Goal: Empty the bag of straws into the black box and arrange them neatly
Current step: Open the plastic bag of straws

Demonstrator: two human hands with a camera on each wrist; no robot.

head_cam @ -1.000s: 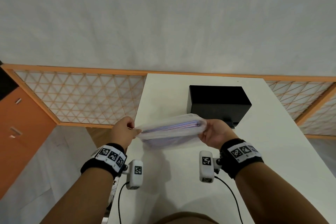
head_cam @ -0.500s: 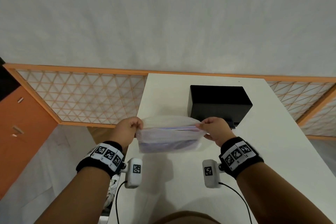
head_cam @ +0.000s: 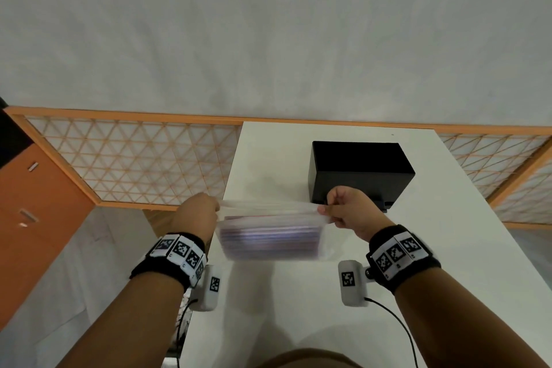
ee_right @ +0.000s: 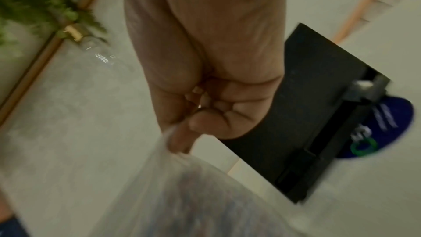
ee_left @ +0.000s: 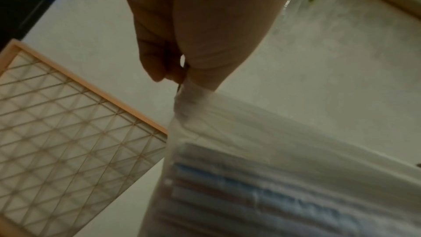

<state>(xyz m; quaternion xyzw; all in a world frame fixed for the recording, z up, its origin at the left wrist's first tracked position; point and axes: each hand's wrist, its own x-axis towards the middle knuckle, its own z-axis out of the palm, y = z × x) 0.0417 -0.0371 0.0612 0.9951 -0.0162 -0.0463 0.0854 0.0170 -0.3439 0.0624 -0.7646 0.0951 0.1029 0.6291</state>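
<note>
We hold the clear bag [head_cam: 270, 236] of straws [head_cam: 268, 243] stretched between our hands: our left hand [head_cam: 197, 215] pinches its left top corner, our right hand [head_cam: 348, 212] pinches the right. It hangs above the white counter [head_cam: 448, 248]. The black box [head_cam: 361, 170] stands just beyond our right hand.

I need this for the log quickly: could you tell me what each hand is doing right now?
Left hand: pinches the left top corner of the bag of straws.
Right hand: pinches the right top corner.
</note>
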